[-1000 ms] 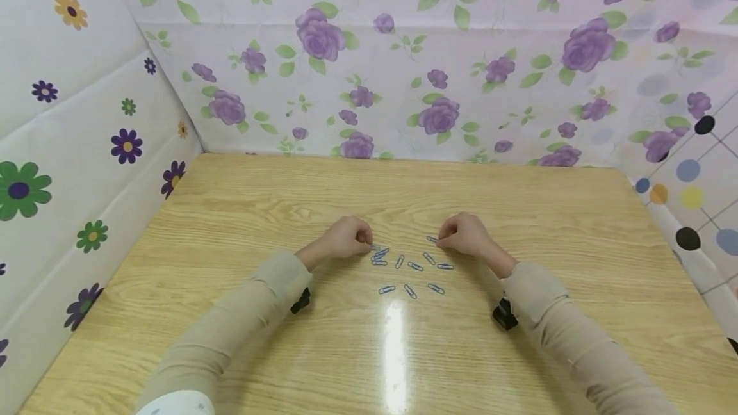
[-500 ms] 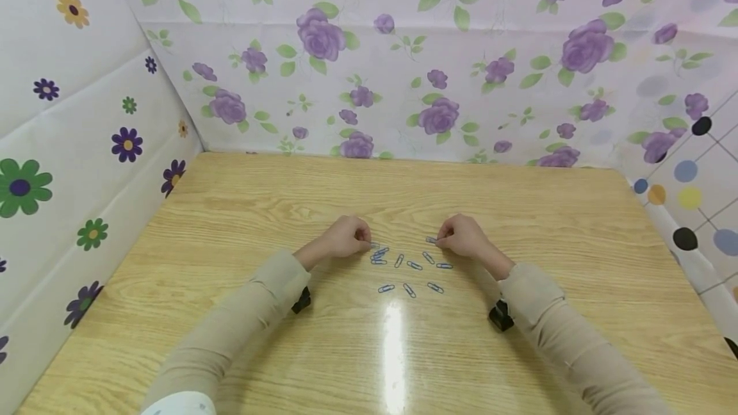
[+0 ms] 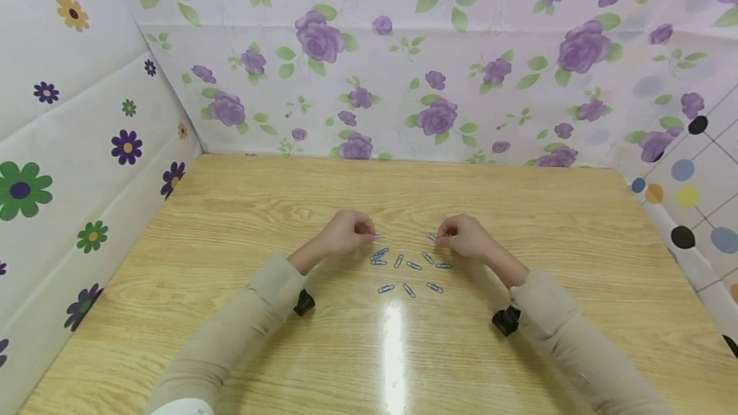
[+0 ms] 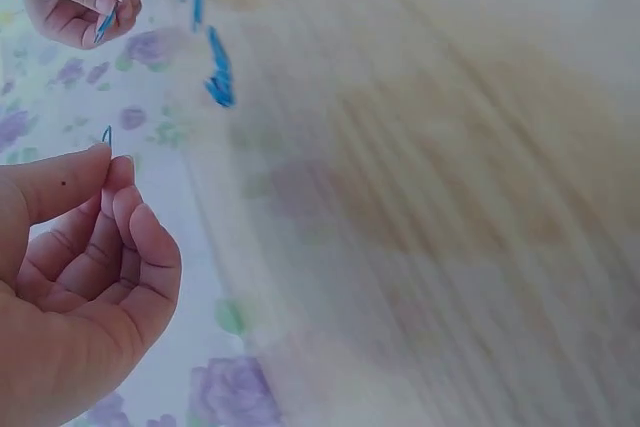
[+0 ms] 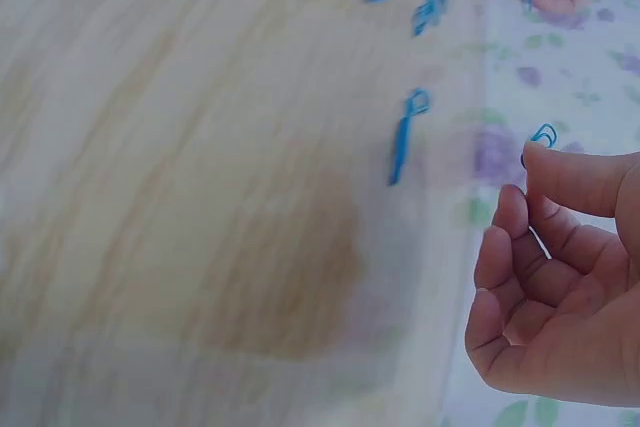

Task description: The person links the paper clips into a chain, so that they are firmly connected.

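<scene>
My left hand pinches a blue paper clip between thumb and index finger, and only its looped end sticks out. Across from it, my right hand pinches another blue paper clip by thumb and forefinger, its double loop pointing out past the thumb tip. Both hands are raised over the wooden table, a short gap apart, with the clips pointing toward each other. Just below the left hand lies a small overlapping cluster of blue paper clips.
Several loose paper clips are spread between and in front of the hands, among them a middle clip and a near clip. The wood-grain table meets a flowered cloth wall at the back.
My left hand has moved up and slightly away from the clip cluster with its paper clip. The right hand has shifted only a little, still holding its clip.
</scene>
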The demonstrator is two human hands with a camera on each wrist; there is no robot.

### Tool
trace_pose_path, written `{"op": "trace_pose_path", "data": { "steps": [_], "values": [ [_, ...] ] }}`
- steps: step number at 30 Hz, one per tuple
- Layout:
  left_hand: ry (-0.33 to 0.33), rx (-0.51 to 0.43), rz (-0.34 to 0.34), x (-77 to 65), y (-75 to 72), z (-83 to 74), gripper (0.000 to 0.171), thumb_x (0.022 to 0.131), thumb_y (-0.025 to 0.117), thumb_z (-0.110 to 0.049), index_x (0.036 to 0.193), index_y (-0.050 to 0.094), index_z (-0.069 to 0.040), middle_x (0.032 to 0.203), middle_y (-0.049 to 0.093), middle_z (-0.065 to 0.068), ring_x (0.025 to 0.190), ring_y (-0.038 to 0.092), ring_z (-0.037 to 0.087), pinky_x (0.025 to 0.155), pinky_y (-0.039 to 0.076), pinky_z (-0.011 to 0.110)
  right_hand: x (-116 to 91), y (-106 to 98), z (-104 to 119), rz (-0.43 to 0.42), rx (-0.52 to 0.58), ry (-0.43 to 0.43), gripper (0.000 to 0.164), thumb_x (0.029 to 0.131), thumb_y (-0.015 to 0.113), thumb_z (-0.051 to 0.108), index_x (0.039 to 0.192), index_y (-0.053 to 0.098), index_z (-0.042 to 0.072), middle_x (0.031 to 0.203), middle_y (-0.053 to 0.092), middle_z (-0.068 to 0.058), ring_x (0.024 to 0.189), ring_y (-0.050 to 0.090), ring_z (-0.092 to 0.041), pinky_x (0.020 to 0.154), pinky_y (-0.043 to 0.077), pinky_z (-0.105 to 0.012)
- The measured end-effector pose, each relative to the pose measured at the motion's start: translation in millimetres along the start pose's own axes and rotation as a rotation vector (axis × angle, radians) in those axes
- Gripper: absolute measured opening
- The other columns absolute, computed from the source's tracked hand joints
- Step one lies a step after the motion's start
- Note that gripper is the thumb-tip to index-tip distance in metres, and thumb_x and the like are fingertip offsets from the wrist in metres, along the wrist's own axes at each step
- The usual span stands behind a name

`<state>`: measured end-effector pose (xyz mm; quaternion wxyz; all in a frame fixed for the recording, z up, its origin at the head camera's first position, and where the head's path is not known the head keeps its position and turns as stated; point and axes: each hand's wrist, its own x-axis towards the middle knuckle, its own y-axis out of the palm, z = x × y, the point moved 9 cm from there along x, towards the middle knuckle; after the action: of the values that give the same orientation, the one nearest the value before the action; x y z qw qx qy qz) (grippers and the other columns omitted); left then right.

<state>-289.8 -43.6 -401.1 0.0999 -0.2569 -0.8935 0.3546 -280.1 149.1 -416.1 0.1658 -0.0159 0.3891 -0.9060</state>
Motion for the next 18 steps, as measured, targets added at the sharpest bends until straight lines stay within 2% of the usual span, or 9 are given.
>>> {"op": "trace_pose_path", "data": {
  "steps": [11,18],
  "values": [
    [0.046,-0.099,-0.047,-5.4,-3.0,-20.8,0.004,0.081,0.066,-0.003,0.084,0.067,-0.001,0.077,0.063,0.003,0.071,0.058,0.013,0.067,0.048,0.023,-13.4,-8.9,29.7,-0.024,0.068,-0.082,0.006,0.084,0.063,0.007,0.079,0.062,0.004,0.077,0.058,-0.004,0.072,0.049,-0.018,0.065,0.041,-0.031],
    [0.037,-0.19,-0.045,-7.0,2.4,-29.1,0.007,0.082,0.064,-0.003,0.088,0.067,0.0,0.076,0.063,0.003,0.068,0.055,0.013,0.064,0.047,0.024,-17.7,-8.4,36.1,-0.036,0.146,-0.11,0.006,0.085,0.062,0.004,0.079,0.061,0.004,0.074,0.057,-0.005,0.067,0.05,-0.018,0.06,0.043,-0.03]
  ]
}}
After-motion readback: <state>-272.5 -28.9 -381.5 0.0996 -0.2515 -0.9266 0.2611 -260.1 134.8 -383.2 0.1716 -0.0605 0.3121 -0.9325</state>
